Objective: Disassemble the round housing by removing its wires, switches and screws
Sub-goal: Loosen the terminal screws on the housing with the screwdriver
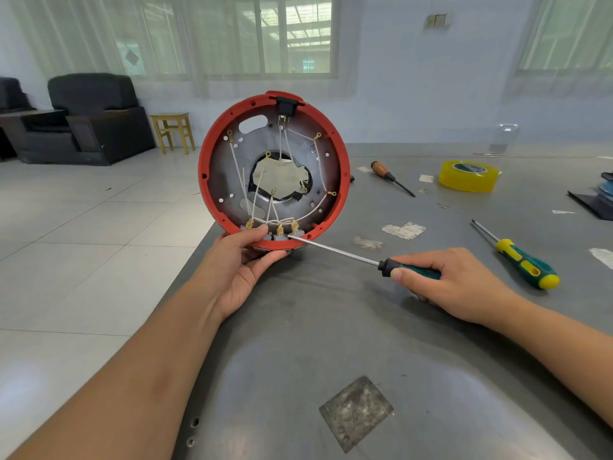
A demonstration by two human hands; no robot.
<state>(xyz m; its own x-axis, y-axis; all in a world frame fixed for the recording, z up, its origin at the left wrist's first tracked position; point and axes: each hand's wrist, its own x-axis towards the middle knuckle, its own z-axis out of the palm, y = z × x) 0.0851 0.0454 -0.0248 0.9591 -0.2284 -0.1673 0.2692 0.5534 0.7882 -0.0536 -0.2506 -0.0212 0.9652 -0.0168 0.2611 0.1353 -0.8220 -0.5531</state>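
From the head view, your left hand [243, 260] holds the round red-rimmed housing with a grey metal plate [274, 171] upright on its edge at the near-left corner of the grey metal desk [331, 327], fingers curled round its bottom rim. White wires with brass terminals [282, 207] cross the plate above your thumb. Your right hand [447, 280] grips the dark green-handled screwdriver [348, 255], its tip touching the grey switches [282, 234] beside your left fingers. A yellow-green screwdriver [520, 257] lies beyond your right fingers.
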